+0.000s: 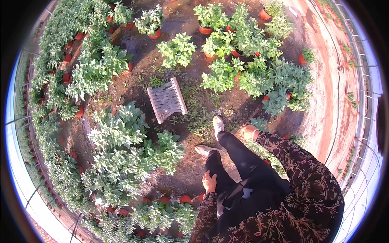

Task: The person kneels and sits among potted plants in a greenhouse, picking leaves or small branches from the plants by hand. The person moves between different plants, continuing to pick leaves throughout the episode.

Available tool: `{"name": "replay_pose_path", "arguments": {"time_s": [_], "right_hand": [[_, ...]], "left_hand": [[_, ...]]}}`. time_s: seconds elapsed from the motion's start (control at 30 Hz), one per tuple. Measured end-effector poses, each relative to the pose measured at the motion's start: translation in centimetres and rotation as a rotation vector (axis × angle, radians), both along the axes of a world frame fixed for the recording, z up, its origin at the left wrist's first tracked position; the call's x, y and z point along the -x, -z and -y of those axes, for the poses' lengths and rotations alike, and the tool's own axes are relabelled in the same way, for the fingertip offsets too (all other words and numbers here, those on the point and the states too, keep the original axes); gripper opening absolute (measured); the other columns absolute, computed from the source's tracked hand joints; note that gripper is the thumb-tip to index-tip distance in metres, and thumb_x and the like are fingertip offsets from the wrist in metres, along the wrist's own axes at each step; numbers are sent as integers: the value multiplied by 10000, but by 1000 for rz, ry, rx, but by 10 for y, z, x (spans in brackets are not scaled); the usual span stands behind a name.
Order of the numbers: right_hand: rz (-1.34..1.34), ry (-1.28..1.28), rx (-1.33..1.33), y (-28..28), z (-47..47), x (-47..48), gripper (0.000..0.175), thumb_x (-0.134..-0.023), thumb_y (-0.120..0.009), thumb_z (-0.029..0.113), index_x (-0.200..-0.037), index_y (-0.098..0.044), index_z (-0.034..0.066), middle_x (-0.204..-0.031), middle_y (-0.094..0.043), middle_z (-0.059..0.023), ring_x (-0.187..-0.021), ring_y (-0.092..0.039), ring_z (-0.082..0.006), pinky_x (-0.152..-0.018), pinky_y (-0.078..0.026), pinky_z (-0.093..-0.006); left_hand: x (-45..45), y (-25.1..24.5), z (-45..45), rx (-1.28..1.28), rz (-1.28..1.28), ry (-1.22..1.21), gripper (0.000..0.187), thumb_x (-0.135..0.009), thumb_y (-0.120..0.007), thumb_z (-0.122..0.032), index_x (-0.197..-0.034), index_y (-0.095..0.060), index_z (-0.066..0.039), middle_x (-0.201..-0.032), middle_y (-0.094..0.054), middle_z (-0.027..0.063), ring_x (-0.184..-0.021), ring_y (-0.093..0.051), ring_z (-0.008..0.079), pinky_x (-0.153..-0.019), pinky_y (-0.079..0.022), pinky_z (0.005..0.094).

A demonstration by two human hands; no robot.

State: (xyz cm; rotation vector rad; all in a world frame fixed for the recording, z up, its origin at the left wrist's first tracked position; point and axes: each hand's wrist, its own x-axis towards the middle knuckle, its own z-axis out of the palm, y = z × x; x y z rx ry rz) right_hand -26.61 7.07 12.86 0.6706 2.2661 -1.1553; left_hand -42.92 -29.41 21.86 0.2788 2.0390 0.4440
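My left hand (pixel 209 181) rests on my dark trousers at the left thigh, with thumb and fingers apart and nothing visible in it. Out past my right knee, my right hand (pixel 249 132) hangs beside the leaves of a potted plant (pixel 259 123). Its fingers look curled, and whether they touch the leaves or hold anything is hidden. A low stool with a woven strap seat (pixel 167 100) and pale rails stands on the ground ahead of my light-coloured shoes (pixel 218 126). Another leafy plant (pixel 165 152) grows close to my left foot.
Leafy plants in red pots crowd the left side (pixel 88 66) and stand in a cluster (pixel 243 60) at upper right. One plant (pixel 177 50) stands beyond the stool. A dark hose or line (pixel 338 79) runs along the bare soil path (pixel 323 91) at right. Low weeds cover the ground.
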Motion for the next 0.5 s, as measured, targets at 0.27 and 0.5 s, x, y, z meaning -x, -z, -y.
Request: {"name": "replay_pose_path", "arguments": {"time_s": [0.27,0.5], "right_hand": [[73,154,-185,133,-13,160,207,-788,-527,177,-632,-595,59,-684,-613,-75,-670,-608,-235,-613,-484,-338],[5,653,-20,203,-23,336,603,-768,-646,420,-1147,-530,-34,-1100,-619,-232,-1039,-590,-371,-870,-475,-409]], "left_hand": [[49,31,-49,117,57,314,611,-738,-716,-363,-1248,-537,-80,-1318,-501,161,-1246,-427,348,-1051,-310,453],[83,52,-38,199,-41,409,495,-752,-711,-380,-1176,-614,-144,-1316,-512,113,-1231,-444,312,-992,-382,461]]}}
